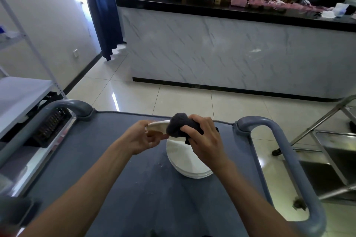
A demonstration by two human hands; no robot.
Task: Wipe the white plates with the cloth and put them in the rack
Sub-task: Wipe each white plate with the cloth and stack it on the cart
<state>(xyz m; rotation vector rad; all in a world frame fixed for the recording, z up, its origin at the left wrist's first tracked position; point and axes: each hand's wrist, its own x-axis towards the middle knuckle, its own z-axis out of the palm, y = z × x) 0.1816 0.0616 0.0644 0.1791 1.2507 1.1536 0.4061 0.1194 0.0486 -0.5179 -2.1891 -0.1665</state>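
My left hand (145, 136) pinches the edge of a white plate (158, 126), held nearly edge-on above the cart. My right hand (204, 136) grips a dark grey cloth (181, 125) bunched against the plate's right side, covering much of it. Directly below, a stack of white plates (186, 161) lies on the blue-grey cart top (115, 169). A dark rack (48, 127) with upright slots sits on the low shelf to the left of the cart.
The cart has curved grey handles at the left (77, 107) and right (279, 140). A white shelf unit (21, 90) stands at the left, a metal-framed trolley (331, 140) at the right, and a marble-fronted counter (231, 48) across the tiled floor.
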